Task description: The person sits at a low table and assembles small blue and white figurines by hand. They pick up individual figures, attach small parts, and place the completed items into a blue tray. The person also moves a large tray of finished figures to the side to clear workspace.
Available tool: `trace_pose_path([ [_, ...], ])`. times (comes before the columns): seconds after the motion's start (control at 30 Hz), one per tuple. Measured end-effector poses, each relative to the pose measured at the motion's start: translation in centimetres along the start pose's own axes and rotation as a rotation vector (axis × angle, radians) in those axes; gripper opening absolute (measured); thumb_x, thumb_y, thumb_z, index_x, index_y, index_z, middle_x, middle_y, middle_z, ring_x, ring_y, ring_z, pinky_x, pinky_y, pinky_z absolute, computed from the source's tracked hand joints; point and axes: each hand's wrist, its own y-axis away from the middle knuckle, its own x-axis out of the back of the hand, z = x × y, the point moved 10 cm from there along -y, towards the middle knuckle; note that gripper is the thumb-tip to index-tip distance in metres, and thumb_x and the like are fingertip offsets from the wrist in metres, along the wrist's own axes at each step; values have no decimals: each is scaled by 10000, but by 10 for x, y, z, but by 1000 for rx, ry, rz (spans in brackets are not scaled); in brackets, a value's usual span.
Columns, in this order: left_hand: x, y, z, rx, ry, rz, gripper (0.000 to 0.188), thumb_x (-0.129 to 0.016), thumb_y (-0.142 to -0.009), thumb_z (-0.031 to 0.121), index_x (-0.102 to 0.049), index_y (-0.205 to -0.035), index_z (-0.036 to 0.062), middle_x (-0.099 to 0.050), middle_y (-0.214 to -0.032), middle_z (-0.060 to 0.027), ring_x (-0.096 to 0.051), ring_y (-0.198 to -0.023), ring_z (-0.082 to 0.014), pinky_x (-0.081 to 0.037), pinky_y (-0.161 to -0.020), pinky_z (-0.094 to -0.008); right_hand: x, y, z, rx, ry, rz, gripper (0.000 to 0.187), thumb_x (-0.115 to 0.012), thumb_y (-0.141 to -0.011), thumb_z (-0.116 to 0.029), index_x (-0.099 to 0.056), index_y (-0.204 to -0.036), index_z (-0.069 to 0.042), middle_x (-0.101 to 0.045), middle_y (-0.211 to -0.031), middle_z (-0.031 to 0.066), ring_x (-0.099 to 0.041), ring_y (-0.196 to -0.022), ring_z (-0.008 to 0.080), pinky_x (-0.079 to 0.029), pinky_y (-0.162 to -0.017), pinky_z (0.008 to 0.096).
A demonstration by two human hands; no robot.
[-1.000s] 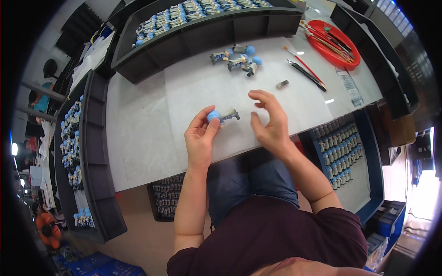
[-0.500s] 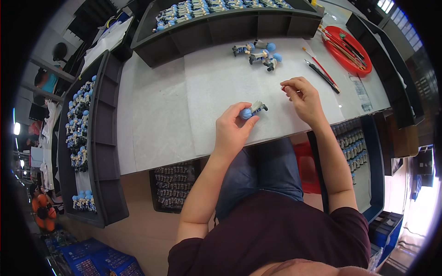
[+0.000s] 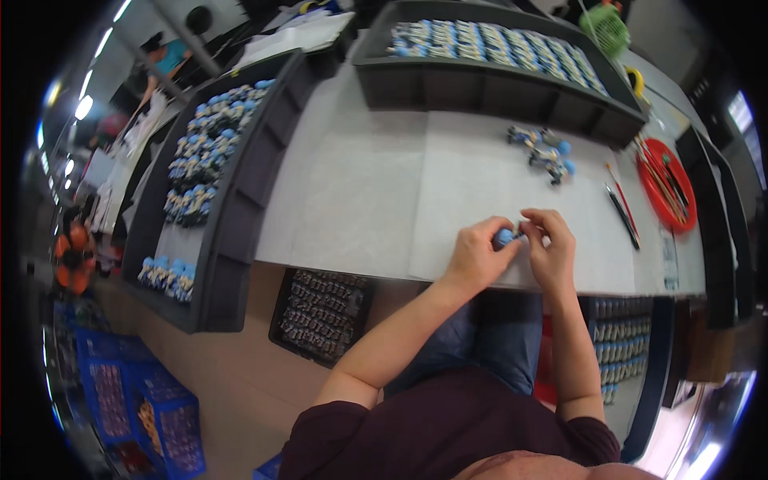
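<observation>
Gripping a blue-headed figurine (image 3: 503,238) in our left hand (image 3: 472,258), right hand (image 3: 554,250) narrowed beside it, contents unclear; pale table (image 3: 344,192), dark trays (image 3: 480,94), orange fan (image 3: 72,260)

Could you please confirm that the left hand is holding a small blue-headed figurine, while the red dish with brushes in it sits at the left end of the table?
Not quite: the red dish with brushes in it sits at the right end of the table, as the head view shows. The left hand is indeed holding a small blue-headed figurine.
</observation>
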Motion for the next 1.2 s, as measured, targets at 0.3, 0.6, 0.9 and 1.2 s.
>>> trace_pose_path([
  [0.3, 4, 3, 7, -93, 28, 77, 179, -662, -698, 95, -609, -830, -13, -593, -675, -165, -593, -597, -225, -463, -564, -326, -4, 0, 3, 58, 104, -47, 142, -577, -769, 77, -608, -889, 9, -589, -768, 93, -566, -657, 155, -449, -590, 263],
  [0.6, 7, 2, 2, -22, 74, 87, 183, -661, -698, 93, -607, -831, -22, -603, -703, -190, -609, -630, -266, -471, -584, -337, -15, -4, 4, -4, 73, -39, 102, -530, -781, 96, -531, -828, 6, -558, -699, 87, -550, -624, 149, -433, -575, 263],
  [0.9, 5, 3, -3, -2, 70, 112, 191, -661, -693, 108, -617, -833, -14, -607, -716, -201, -615, -663, -315, -476, -611, -356, -12, -10, 5, 15, 109, -7, 118, -522, -751, 122, -516, -768, 6, -536, -673, 86, -534, -612, 143, -426, -564, 262],
  [1.2, 4, 2, -7, 21, 61, 94, 176, -651, -704, 98, -616, -830, -18, -610, -721, -202, -616, -672, -319, -478, -615, -361, -13, -6, -3, 78, 211, 6, 112, -519, -738, 112, -508, -746, 1, -537, -681, 110, -527, -597, 216, -411, -544, 318],
])
